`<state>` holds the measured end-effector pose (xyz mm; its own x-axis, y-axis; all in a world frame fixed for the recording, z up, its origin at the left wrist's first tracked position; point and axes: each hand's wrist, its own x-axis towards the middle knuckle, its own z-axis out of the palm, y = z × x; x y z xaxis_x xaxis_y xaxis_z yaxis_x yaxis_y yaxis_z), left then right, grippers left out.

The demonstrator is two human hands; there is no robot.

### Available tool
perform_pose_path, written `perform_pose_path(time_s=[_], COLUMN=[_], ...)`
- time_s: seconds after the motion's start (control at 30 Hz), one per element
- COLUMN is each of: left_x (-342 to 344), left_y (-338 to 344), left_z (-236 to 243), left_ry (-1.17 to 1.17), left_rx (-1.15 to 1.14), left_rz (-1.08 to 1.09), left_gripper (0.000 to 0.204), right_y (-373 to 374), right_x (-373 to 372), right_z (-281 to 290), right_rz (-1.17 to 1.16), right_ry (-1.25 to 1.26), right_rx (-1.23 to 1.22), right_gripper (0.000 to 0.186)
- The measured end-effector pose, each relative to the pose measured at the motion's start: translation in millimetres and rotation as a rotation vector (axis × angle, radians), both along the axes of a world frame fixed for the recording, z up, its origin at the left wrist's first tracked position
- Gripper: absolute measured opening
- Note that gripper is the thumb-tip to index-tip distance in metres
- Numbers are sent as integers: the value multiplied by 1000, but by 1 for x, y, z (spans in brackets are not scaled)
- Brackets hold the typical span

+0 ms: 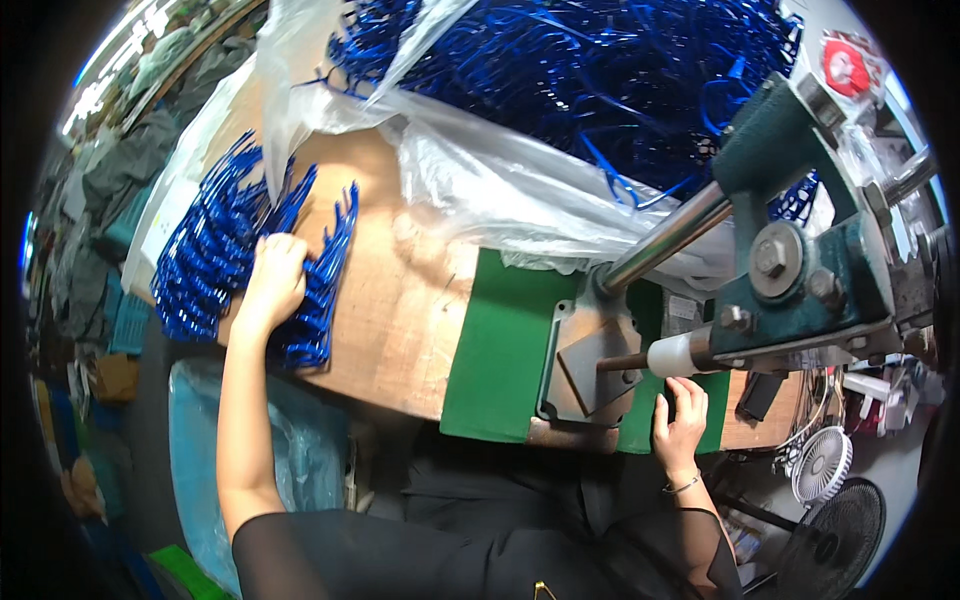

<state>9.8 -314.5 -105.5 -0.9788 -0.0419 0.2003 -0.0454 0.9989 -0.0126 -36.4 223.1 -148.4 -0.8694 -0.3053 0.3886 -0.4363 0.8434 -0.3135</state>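
We sit at a brown wooden workbench point(400, 320) in a crowded workshop, with a green mat point(500, 350) at the frame's lower centre and fans at the lower right. Our left hand point(272, 280), left of centre, has its fingers curled and pressed down onto a row of blue wire hangers point(215, 250) lined up along the bench edge; whether it pinches one wire or only rests on them we cannot tell. Our right hand point(680, 415), at the lower right, touches the edge of the green mat with fingers loosely bent, closed on nothing, just beneath the white end of the press handle point(675, 355). Above it stands the dark green hand press point(800, 250) with its steel bar point(665, 235). At the top, a clear plastic bag point(500, 190) spills a tangle of more blue hangers point(600, 70).

We judge the risks thus: hooked wires could snag and drag neighbours off the bench, and the fingers near the press could get pinched if the handle drops.
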Motion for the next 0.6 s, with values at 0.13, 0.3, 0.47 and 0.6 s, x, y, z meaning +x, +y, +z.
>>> perform_pose_path(time_s=[0.13, 0.3, 0.47, 0.6], left_x=[-12, -92, -187, -177], left_y=[48, 191, 246, 213], left_z=[26, 58, 62, 75], left_ry=[-9, 259, 133, 594], left_rx=[136, 647, 156, 350], left_rz=[-32, -604, -574, -452], left_gripper=[30, 38, 25, 29], right_y=[1, 3, -1, 1], right_x=[-3, -4, -2, -2], right_z=[1, 0, -1, 2], right_rz=[-15, -12, 13, -10], right_ry=[-1, -9, 29, 15], right_rx=[40, 14, -23, -55], right_gripper=[21, 21, 22, 21])
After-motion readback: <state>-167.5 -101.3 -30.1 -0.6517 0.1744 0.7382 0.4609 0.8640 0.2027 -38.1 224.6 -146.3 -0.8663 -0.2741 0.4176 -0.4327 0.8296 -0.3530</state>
